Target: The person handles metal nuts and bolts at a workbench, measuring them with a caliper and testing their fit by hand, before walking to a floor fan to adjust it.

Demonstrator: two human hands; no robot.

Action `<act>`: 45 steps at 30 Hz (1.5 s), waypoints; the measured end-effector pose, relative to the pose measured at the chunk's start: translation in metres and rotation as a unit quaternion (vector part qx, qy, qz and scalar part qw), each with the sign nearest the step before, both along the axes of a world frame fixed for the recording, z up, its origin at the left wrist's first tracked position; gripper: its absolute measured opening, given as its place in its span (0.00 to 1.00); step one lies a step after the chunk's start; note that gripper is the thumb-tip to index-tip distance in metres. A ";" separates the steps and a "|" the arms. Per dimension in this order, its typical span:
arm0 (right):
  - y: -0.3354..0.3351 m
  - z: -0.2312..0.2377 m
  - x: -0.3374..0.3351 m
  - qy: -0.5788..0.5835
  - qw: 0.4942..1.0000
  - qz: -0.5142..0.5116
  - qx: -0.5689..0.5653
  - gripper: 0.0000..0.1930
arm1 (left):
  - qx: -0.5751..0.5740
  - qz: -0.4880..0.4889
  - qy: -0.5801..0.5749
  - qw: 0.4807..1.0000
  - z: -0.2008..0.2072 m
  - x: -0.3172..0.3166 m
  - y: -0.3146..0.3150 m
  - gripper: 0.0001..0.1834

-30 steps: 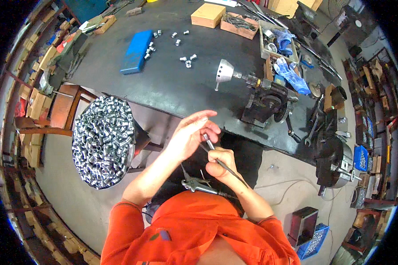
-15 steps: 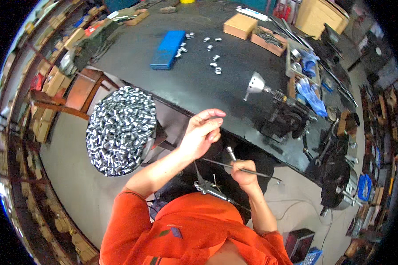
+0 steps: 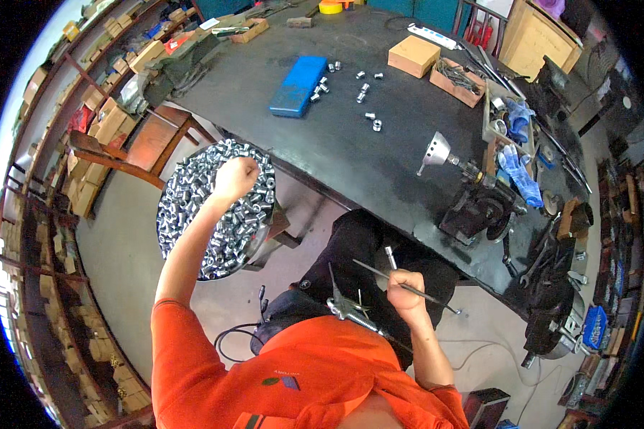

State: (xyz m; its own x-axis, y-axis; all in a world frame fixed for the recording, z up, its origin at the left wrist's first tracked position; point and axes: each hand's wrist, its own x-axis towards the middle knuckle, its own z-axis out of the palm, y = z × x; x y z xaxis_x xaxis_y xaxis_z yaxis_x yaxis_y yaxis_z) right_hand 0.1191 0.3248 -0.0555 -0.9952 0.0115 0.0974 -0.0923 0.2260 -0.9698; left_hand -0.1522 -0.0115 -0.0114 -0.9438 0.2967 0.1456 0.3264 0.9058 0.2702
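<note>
My left hand (image 3: 237,177) is over a round container heaped with small shiny metal sleeves (image 3: 215,236). Its fingers are curled together at the upper part of the heap, and whatever they may hold is hidden. A thin dark rod (image 3: 429,296) runs slantwise through my closed right hand (image 3: 408,294), which is above my lap. A short silvery cylindrical piece (image 3: 391,257) sticks up beside that hand's thumb; its lower end is hidden. Left of the right hand, a metal tool with a lever (image 3: 345,312) lies against my lap.
On the dark workbench (image 3: 250,132) are a blue case (image 3: 298,86) and several loose sleeves (image 3: 365,91). A machine with a silvery cone-shaped head (image 3: 436,151) stands at the bench's near right. A wooden chair (image 3: 150,146) is beyond the heap, and shelves (image 3: 36,257) line the left.
My left hand has moved left from in front of the bench onto the sleeve heap, its fingers curling in. My right hand still grips the rod. The whole view has shifted slightly.
</note>
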 end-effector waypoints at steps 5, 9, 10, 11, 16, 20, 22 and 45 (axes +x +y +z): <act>0.003 0.002 0.002 0.016 0.999 -0.025 0.020 0.08 | -0.137 -0.005 0.001 0.991 -0.024 -0.017 0.009 0.09; 0.004 -0.002 0.005 0.010 0.999 -0.043 0.019 0.08 | -0.132 -0.012 0.010 0.991 -0.027 -0.022 0.006 0.08; 0.004 -0.001 0.005 0.005 0.999 -0.043 0.017 0.09 | -0.141 -0.011 0.028 0.990 -0.022 -0.020 0.006 0.07; 0.004 0.000 0.005 0.000 0.999 -0.043 0.015 0.09 | -0.150 -0.010 0.046 0.988 -0.017 -0.018 0.007 0.06; 0.000 0.016 0.001 0.006 1.000 -0.002 0.022 0.09 | 0.180 -0.056 -0.068 0.980 0.028 0.018 0.012 0.08; -0.013 0.035 -0.007 0.020 0.999 0.039 0.010 0.09 | 0.456 -0.087 -0.345 0.816 0.040 0.080 0.049 0.07; -0.019 0.039 -0.008 0.045 0.997 0.056 0.021 0.09 | 0.555 -0.115 -0.439 0.698 0.032 0.107 0.072 0.07; -0.021 0.032 -0.006 0.051 0.991 0.112 0.059 0.09 | 0.397 -0.207 -0.462 0.766 0.012 0.142 0.132 0.09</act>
